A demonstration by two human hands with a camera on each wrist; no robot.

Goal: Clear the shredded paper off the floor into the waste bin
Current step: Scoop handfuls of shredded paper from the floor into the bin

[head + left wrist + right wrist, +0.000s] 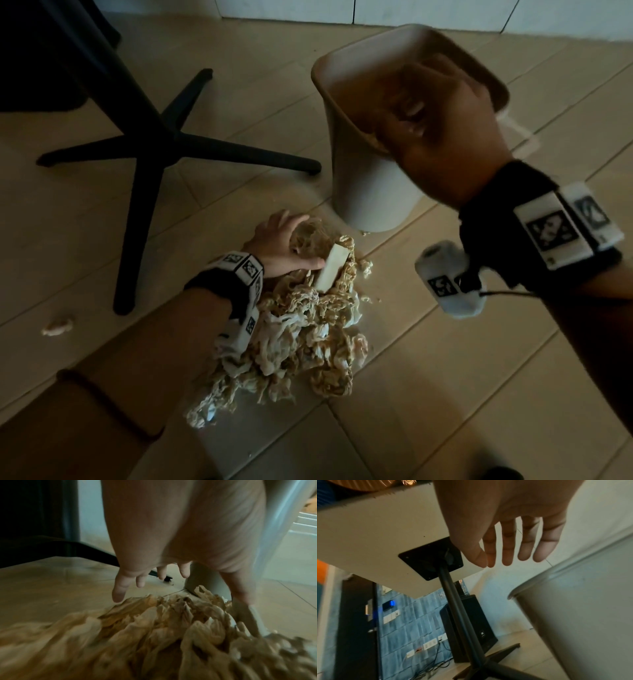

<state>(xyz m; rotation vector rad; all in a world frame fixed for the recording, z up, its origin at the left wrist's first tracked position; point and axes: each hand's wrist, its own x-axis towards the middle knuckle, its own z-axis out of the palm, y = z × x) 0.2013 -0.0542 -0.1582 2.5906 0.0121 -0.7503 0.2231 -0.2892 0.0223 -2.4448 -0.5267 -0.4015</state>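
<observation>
The shredded paper (301, 329) lies heaped on the tiled floor (445, 394), just before the beige waste bin (363, 192). The left hand (281, 245) rests on the heap's far end, fingers spread. The right hand (442, 137) hovers over the bin's mouth, fingers straight, holding nothing.

My head camera looks steeply down at the floor (445, 394), paper (308, 329) near, bin (366, 192) farther right. My left wrist view skims low and close over the paper (154, 635) toward the bin (204, 580). My right wrist view tilts upward, bin (583, 615) close right, table (376, 540) left.
</observation>
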